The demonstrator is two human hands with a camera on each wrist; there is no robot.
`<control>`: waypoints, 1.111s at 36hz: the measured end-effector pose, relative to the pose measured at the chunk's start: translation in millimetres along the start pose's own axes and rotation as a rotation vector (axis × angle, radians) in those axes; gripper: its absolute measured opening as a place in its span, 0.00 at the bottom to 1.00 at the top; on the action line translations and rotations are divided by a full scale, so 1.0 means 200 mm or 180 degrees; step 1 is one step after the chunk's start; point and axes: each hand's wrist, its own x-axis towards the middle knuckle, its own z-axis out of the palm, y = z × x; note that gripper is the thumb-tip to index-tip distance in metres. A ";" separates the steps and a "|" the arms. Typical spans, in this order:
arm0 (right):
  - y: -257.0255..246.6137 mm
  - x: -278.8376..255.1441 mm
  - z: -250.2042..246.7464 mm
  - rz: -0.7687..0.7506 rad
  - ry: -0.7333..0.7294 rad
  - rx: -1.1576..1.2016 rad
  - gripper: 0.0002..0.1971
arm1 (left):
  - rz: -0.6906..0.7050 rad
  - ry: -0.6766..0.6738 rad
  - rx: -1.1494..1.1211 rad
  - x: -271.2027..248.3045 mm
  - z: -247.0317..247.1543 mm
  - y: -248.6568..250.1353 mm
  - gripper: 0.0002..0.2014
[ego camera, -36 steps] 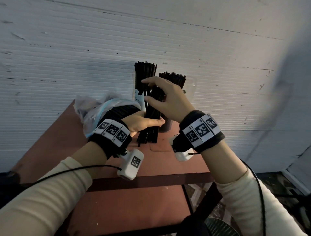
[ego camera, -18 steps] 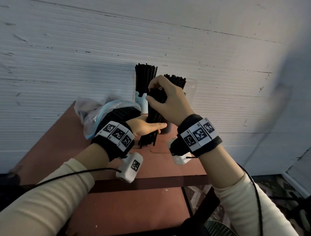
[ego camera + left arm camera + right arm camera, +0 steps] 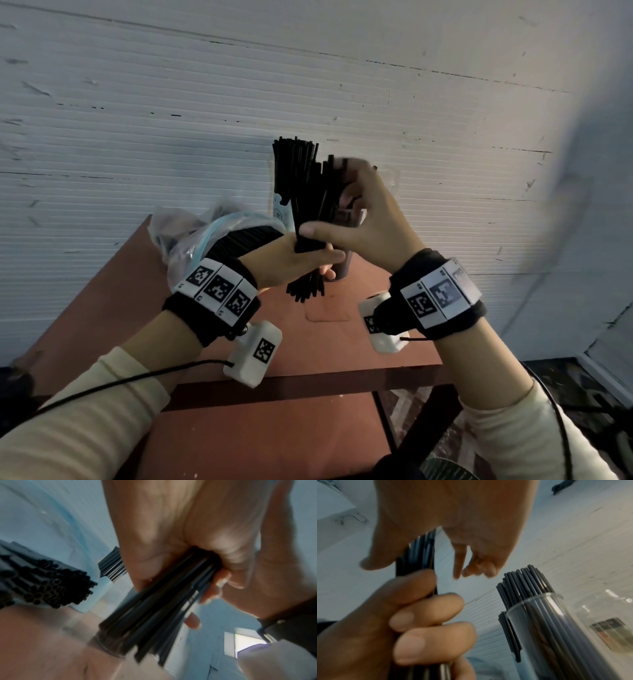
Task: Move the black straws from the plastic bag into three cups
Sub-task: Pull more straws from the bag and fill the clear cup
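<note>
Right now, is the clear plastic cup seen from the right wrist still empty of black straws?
No, the clear plastic cup already holds a dense bunch of black straws that stick out above its rim.

Both hands raised together, forearms angled inward

The left hand (image 3: 291,258) is curled in a tight grip, fingers wrapped. The right hand (image 3: 370,219) sits just above it, thumb stretched toward the left hand, fingers loosely bent and blurred.
</note>
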 end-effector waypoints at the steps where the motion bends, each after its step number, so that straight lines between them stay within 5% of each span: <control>1: 0.00 0.00 0.00 -0.0002 -0.0253 -0.0130 0.36 | 0.0014 -0.0136 0.0049 -0.02 0.00 0.03 0.09; 4: -0.01 -0.01 0.01 0.0082 -0.0963 -0.0092 0.22 | 0.0043 -0.0448 0.0517 -0.03 0.02 0.08 0.04; 7: -0.01 -0.01 0.03 0.0098 -0.0909 -0.0130 0.10 | 0.0181 -0.0266 0.0615 -0.03 0.03 0.09 0.06; 9: 0.00 0.00 0.03 0.0086 -0.0761 -0.0062 0.11 | 0.0224 -0.0144 0.0537 -0.01 0.04 0.09 0.06; 13: 0.00 0.08 -0.05 0.0067 -0.0676 0.0106 0.11 | 0.0210 0.0066 0.0121 0.05 0.05 0.09 0.21; 15: 0.01 0.14 -0.12 0.0112 -0.0379 0.0236 0.09 | 0.0091 0.0456 -0.0037 0.09 0.06 0.08 0.36; 20: 0.03 0.28 -0.30 0.0178 0.0509 0.0422 0.07 | 0.0125 0.1509 -0.0187 0.22 0.03 0.01 0.51; 28: 0.09 0.47 -0.40 0.0620 0.0789 0.0657 0.06 | -0.0394 0.0916 0.0003 0.49 -0.09 -0.06 0.76; 30: 0.12 0.51 -0.41 0.0715 0.0775 0.0612 0.05 | -0.0439 0.0772 0.0017 0.53 -0.11 -0.07 0.71; 34: 0.20 0.57 -0.40 0.0783 0.0707 0.0457 0.05 | -0.0302 0.0570 -0.0072 0.57 -0.12 -0.11 0.34; 40: 0.29 0.61 -0.33 0.0712 0.0501 0.0012 0.16 | -0.0201 0.0635 -0.0189 0.56 -0.11 -0.12 0.26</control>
